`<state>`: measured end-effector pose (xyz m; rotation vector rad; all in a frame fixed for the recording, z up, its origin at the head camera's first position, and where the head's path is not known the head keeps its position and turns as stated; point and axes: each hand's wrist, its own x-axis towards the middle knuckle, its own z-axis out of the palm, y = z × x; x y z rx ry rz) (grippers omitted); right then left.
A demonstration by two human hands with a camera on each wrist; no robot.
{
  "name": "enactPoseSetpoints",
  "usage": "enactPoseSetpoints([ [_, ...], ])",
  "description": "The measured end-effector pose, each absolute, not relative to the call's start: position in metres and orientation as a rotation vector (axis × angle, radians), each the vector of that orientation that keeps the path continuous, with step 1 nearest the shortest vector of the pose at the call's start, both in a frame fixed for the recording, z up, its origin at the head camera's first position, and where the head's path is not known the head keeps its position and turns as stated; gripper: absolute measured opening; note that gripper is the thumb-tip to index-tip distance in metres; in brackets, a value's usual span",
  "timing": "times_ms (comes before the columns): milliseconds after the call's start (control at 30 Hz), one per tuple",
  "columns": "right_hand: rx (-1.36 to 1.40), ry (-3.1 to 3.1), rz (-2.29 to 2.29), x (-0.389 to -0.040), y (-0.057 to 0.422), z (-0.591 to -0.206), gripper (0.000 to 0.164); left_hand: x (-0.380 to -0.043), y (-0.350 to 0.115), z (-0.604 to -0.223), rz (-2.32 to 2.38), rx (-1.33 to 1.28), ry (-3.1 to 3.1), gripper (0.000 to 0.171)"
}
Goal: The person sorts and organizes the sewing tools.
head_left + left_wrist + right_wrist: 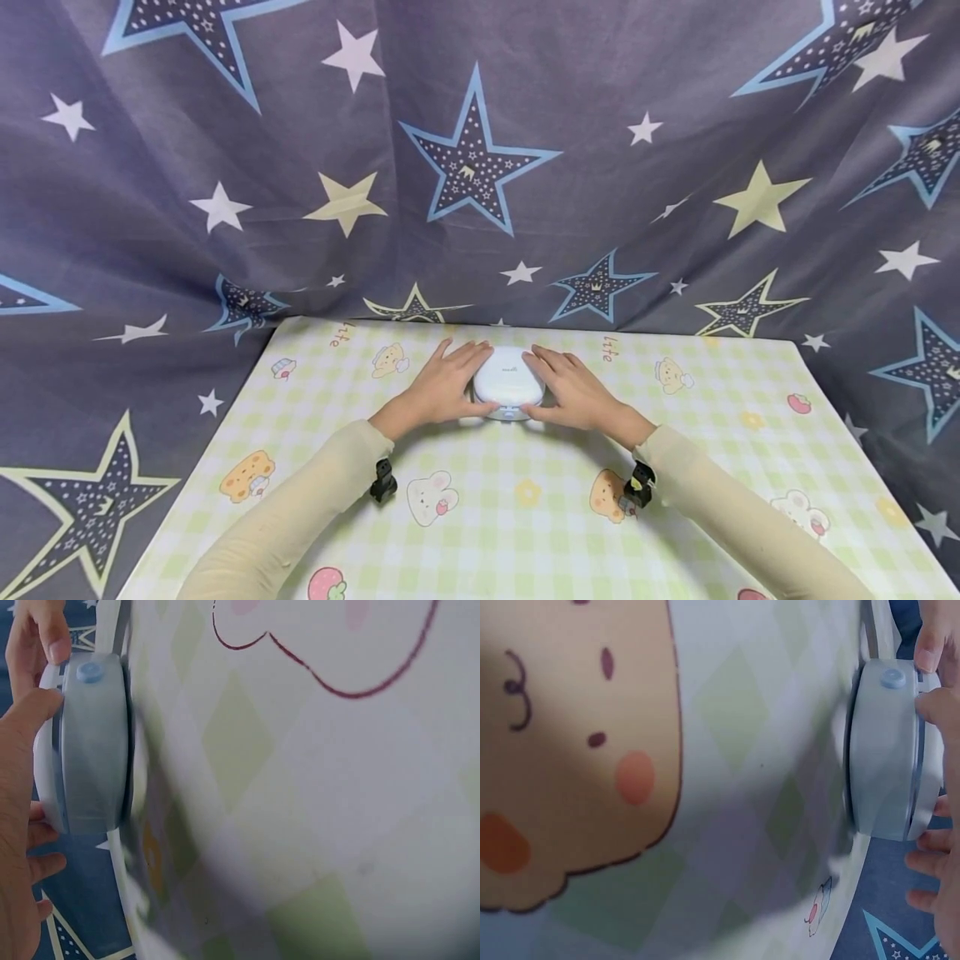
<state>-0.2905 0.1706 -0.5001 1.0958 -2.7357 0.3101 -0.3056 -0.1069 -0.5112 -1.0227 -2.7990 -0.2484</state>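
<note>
A white rounded case (508,377) with a lid and small dark lettering on top sits near the table's back edge. In the wrist views its side looks pale grey-blue, with a round blue button (89,672) below the lid seam. My left hand (441,388) holds the case from the left, fingers along its side and thumb at the front of the lid. From the right, my right hand (576,390) grips it the same way. Both thumbs lie close together by the seam above the button (892,678). The far fingertips are partly hidden behind the case.
The table wears a green-and-white checked cloth (517,533) printed with bears, rabbits and strawberries. Directly behind its back edge hangs a dark curtain (585,200) with stars. A small black device sits at each wrist, the left one (383,481) and the right one (640,485).
</note>
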Motion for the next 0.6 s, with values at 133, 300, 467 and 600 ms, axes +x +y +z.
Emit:
enactPoseSetpoints([
  [133, 1.079, -2.745, 0.283, -0.2902, 0.1698, -0.5022, 0.084, -0.3054, -0.1070, -0.5118, -0.248, -1.022, -2.801, 0.100],
  [300, 1.054, -2.767, 0.267, -0.2902, 0.1687, -0.5057, 0.083, -0.3048, -0.1067, -0.5128, -0.258, -1.009, -2.825, 0.100],
  [467, 1.044, -2.756, 0.244, -0.2901, 0.1680, -0.5070, 0.083, -0.3054, -0.1063, -0.5135, -0.271, -1.005, -2.827, 0.099],
  [600, 1.045, -2.753, 0.241, -0.2895, 0.1676, -0.5066, 0.082, -0.3056, -0.1061, -0.5123, -0.274, -1.011, -2.820, 0.098],
])
